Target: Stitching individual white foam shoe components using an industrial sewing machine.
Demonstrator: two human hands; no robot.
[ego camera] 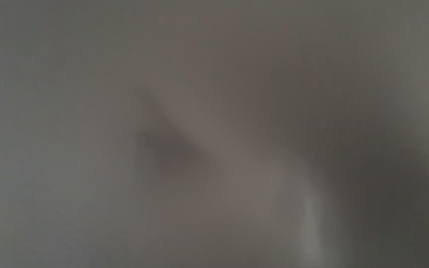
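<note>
Head view: everything is a grey blur, far too soft to pick out any object. A darker smudge (pixel 167 149) sits left of centre, a broad shadow (pixel 383 188) fills the lower right, and a pale streak (pixel 311 223) runs near the bottom. Neither of the hands can be made out, so their grip, and any object's place or direction, cannot be told.

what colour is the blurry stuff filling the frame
Dull grey-brown blur, darker at lower right; head view only. Nothing can be made out.
</note>
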